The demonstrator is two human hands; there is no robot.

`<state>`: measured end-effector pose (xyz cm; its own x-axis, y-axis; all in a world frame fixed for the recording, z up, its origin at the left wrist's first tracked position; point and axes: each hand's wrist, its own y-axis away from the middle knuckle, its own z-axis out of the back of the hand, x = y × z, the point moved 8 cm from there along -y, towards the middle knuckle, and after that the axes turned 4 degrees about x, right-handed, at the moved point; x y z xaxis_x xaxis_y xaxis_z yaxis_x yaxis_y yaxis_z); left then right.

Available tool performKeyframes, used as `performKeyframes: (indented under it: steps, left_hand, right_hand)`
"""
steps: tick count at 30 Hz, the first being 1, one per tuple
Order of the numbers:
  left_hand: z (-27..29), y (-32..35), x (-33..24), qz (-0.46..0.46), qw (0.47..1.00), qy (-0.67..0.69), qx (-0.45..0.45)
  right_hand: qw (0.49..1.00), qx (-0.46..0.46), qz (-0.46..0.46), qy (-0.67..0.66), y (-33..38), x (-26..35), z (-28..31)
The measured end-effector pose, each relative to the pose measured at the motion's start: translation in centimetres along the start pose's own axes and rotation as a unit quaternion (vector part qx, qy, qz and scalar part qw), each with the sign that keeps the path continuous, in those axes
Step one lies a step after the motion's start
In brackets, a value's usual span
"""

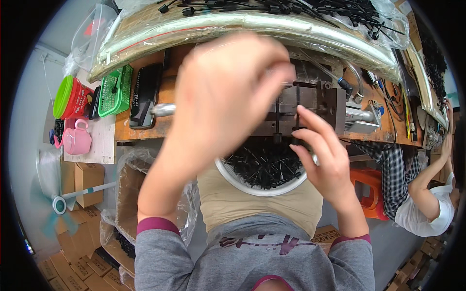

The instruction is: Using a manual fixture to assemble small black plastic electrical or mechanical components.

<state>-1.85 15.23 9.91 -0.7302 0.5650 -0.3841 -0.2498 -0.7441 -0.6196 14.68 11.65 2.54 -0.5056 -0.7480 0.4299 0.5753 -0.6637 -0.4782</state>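
Nearby, 1 black rod [278, 119], just left of right hand's [329, 167] fingers [316, 127]

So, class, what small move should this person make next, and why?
Probably draw the left hand aside to uncover the dark metal fixture: blurred, it hides part of it from this view, while the right hand is at a black rod there.

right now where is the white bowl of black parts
In the head view, the white bowl sits near the centre, at the person's lap, just below the wooden bench, mostly left of the right hand.
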Motion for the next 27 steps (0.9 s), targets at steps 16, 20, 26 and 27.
performKeyframes:
  steps: [16, 20, 26, 27]
  left_hand:
    - [-0.2, -6.7, 5.8, 0.182, 0.982, 0.034, 0.044]
    - [1.2, -3.2, 4.2, 0.147, 0.976, 0.156, -0.023]
    - [1.7, -0.5, 3.9, 0.091, 0.978, 0.179, -0.065]
    - [1.6, 0.0, 3.8, 0.086, 0.980, 0.169, -0.066]
  right_hand:
    - [0.989, 0.095, 0.035, 0.112, -1.3, 1.1, -3.1]
    - [0.995, 0.087, 0.007, -0.048, -3.9, -0.2, -0.8]
    - [0.982, -0.074, -0.067, -0.162, -13.8, -4.5, 4.5]
    - [0.980, -0.072, -0.068, -0.173, -15.3, -4.9, 4.6]
